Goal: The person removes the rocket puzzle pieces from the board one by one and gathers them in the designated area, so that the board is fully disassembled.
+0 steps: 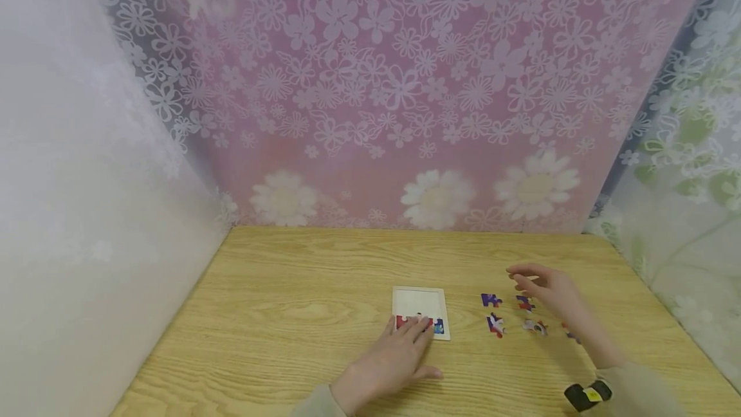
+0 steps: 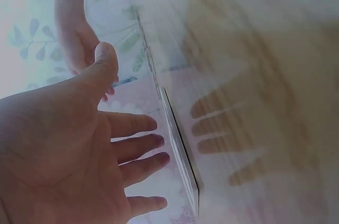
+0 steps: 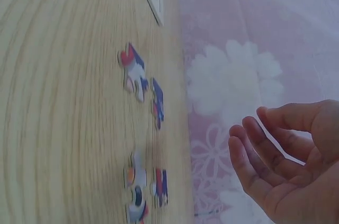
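Observation:
My left hand [image 1: 399, 352] lies with outstretched fingers at the lower part of a white puzzle frame [image 1: 419, 298], fingertips on or just over the pieces there. Red and blue puzzle pieces [image 1: 439, 326] fill the frame's bottom row, partly covered by the fingers; its upper part shows bare white. In the right wrist view, the right hand [image 3: 291, 160] hovers over the table with loosely bent fingers and nothing between them. Near it lie several loose pieces: a purple puzzle piece [image 1: 491, 300], a red and purple puzzle piece [image 1: 525, 303], a white and purple puzzle piece [image 1: 495, 325] and a white puzzle piece [image 1: 535, 327].
Another puzzle piece [image 1: 570, 333] is partly hidden under the right forearm. The wooden table [image 1: 278, 314] meets a pink flowered backdrop [image 1: 370, 114] behind, a white side wall [image 1: 104, 211] at left and a flowered panel [image 1: 689, 211] at right. The right wrist wears a black band [image 1: 579, 398].

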A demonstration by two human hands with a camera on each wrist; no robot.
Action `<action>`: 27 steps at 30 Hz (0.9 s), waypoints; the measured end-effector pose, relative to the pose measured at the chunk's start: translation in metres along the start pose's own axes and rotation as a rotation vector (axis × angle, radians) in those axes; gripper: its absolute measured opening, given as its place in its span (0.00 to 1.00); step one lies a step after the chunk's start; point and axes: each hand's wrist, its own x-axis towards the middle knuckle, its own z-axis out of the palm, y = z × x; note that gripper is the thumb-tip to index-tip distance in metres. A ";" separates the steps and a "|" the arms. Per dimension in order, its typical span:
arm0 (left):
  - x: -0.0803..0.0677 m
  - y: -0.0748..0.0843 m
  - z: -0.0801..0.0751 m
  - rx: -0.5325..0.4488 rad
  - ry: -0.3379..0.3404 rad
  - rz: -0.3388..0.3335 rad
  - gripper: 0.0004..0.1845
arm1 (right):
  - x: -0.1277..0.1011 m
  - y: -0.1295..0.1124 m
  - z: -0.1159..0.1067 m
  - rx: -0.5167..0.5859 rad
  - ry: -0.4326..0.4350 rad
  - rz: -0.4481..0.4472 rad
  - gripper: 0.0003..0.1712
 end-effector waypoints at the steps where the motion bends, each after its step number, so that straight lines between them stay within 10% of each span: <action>1: 0.000 0.002 -0.001 0.010 -0.004 0.004 0.42 | 0.001 -0.003 0.002 0.014 -0.007 -0.001 0.20; 27: -0.003 0.011 -0.003 0.019 -0.075 -0.005 0.47 | 0.038 -0.055 0.086 0.135 -0.178 -0.129 0.17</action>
